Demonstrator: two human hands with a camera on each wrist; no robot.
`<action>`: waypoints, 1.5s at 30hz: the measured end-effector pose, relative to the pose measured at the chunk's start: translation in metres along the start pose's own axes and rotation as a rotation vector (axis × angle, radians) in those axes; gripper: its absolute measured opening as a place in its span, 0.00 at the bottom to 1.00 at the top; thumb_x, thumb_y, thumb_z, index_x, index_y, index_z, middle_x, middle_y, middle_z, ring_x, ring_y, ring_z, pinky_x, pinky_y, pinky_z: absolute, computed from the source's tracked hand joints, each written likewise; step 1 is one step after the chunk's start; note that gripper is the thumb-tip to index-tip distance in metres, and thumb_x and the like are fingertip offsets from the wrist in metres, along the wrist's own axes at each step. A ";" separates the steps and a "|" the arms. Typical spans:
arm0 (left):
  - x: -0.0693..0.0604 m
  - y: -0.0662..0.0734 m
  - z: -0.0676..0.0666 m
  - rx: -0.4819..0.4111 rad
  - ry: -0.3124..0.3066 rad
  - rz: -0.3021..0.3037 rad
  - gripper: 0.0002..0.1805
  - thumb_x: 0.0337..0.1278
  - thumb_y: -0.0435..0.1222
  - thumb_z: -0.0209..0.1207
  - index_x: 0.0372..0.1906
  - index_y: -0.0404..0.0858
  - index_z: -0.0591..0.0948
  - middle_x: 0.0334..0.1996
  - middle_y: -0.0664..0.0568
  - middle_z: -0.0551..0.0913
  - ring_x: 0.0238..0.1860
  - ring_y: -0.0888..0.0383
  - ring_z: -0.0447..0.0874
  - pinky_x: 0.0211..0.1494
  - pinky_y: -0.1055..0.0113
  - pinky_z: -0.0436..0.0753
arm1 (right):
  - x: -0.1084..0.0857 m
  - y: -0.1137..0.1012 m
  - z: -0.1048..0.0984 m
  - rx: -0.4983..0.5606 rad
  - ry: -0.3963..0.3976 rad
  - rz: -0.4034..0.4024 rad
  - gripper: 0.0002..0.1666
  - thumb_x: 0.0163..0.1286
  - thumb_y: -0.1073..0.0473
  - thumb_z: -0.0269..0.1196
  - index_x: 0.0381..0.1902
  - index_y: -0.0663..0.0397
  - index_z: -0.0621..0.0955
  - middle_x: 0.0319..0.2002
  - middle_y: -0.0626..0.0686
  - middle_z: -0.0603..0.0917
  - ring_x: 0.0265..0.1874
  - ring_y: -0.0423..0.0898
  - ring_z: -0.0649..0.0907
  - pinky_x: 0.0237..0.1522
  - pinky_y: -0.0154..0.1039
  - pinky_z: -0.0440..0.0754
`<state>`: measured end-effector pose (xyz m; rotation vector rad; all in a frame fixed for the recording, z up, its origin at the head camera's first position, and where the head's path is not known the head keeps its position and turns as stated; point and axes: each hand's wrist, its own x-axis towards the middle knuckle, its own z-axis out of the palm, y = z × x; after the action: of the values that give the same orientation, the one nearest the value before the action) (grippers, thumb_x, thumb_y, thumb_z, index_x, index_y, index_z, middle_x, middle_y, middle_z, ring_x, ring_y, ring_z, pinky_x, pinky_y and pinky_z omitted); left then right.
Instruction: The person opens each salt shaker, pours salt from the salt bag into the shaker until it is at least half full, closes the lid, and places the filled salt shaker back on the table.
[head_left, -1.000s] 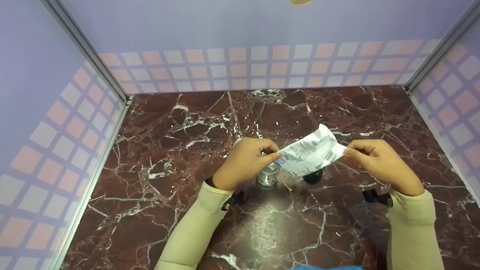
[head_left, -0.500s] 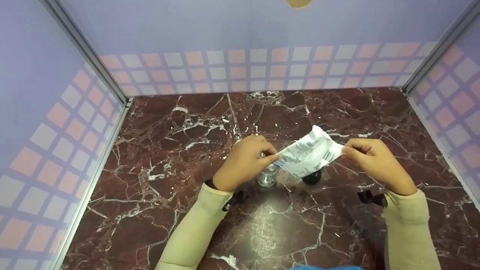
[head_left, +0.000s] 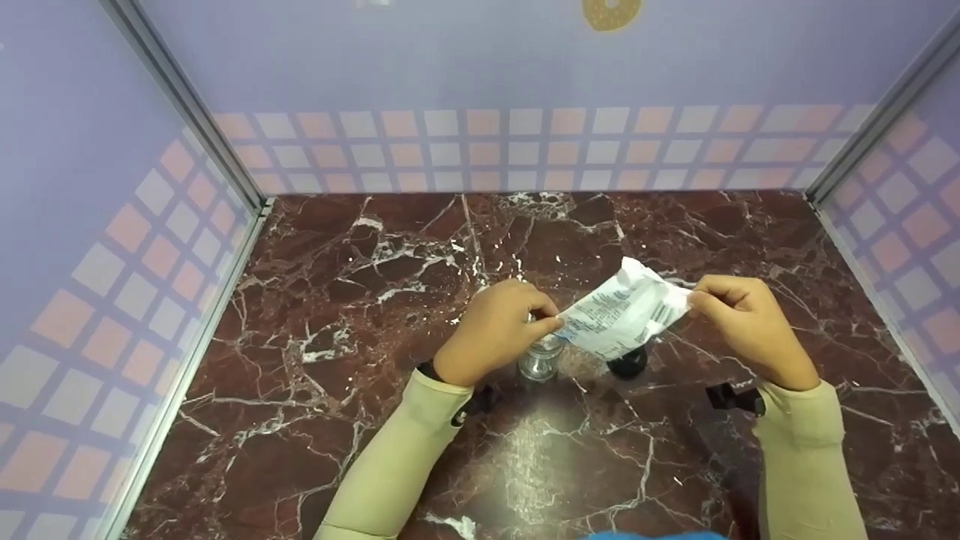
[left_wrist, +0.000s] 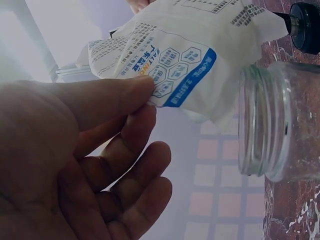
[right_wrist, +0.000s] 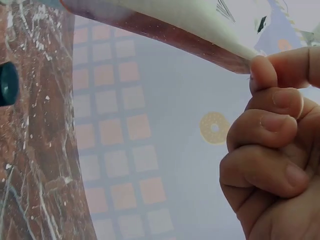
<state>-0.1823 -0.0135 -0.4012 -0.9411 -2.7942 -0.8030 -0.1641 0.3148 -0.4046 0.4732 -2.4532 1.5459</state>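
Note:
A white printed salt bag point(head_left: 619, 311) is stretched between both hands above the table. My left hand point(head_left: 501, 328) pinches its left corner between thumb and forefinger; in the left wrist view the other fingers of the left hand point(left_wrist: 95, 150) curl loosely. My right hand point(head_left: 750, 322) pinches the opposite corner, its remaining fingers curled in the right wrist view. Below the bag's left end stands a clear glass jar point(head_left: 538, 363) with an uncovered threaded mouth, partly hidden in the head view. Close to its right is a black round lid-like object point(head_left: 628, 364), partly covered by the bag.
The table point(head_left: 300, 420) has a dark red marbled top, with small white specks behind the hands that may be its pattern. Lilac panels with checkered bands, such as the back wall point(head_left: 450, 67), enclose the left, back and right sides.
The head view has tilted up slightly, showing more of the back wall. My right hand has shifted a little to the left, and the bag's upper corner has moved slightly left. Both grips persist.

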 end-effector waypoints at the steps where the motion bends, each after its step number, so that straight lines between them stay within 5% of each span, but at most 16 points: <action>1: 0.000 0.000 0.001 -0.004 -0.004 0.001 0.10 0.66 0.48 0.67 0.37 0.48 0.91 0.35 0.61 0.88 0.40 0.58 0.85 0.50 0.64 0.81 | 0.001 0.000 0.000 0.006 0.000 -0.006 0.20 0.68 0.78 0.59 0.19 0.55 0.79 0.14 0.48 0.70 0.14 0.36 0.63 0.17 0.37 0.59; 16: -0.002 0.000 0.001 -0.034 -0.026 -0.011 0.09 0.67 0.46 0.66 0.38 0.47 0.91 0.35 0.61 0.90 0.38 0.58 0.85 0.49 0.64 0.81 | 0.006 0.000 0.005 0.007 0.052 -0.085 0.19 0.67 0.80 0.59 0.20 0.58 0.80 0.12 0.44 0.66 0.11 0.37 0.57 0.13 0.38 0.52; 22: -0.002 -0.001 0.001 0.006 -0.028 -0.001 0.09 0.67 0.48 0.66 0.38 0.49 0.91 0.35 0.61 0.89 0.38 0.58 0.86 0.47 0.64 0.82 | 0.009 -0.003 0.011 0.023 0.112 -0.164 0.20 0.67 0.81 0.58 0.18 0.60 0.79 0.12 0.44 0.67 0.10 0.37 0.59 0.12 0.36 0.54; 32: -0.003 -0.002 0.002 0.041 -0.065 -0.017 0.09 0.66 0.48 0.67 0.38 0.48 0.92 0.31 0.60 0.85 0.33 0.63 0.78 0.41 0.65 0.80 | 0.009 0.001 0.019 0.005 0.128 -0.189 0.20 0.66 0.81 0.58 0.17 0.59 0.78 0.12 0.44 0.68 0.11 0.35 0.60 0.13 0.35 0.55; 45: -0.001 -0.005 -0.002 0.035 -0.074 -0.014 0.09 0.66 0.46 0.67 0.38 0.47 0.91 0.34 0.58 0.88 0.33 0.62 0.80 0.43 0.65 0.81 | 0.014 0.000 0.026 0.039 0.186 -0.259 0.18 0.64 0.80 0.58 0.17 0.63 0.77 0.14 0.46 0.68 0.13 0.36 0.63 0.15 0.32 0.57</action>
<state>-0.1850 -0.0184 -0.4020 -0.9663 -2.8706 -0.7328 -0.1767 0.2890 -0.4114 0.5983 -2.1325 1.4624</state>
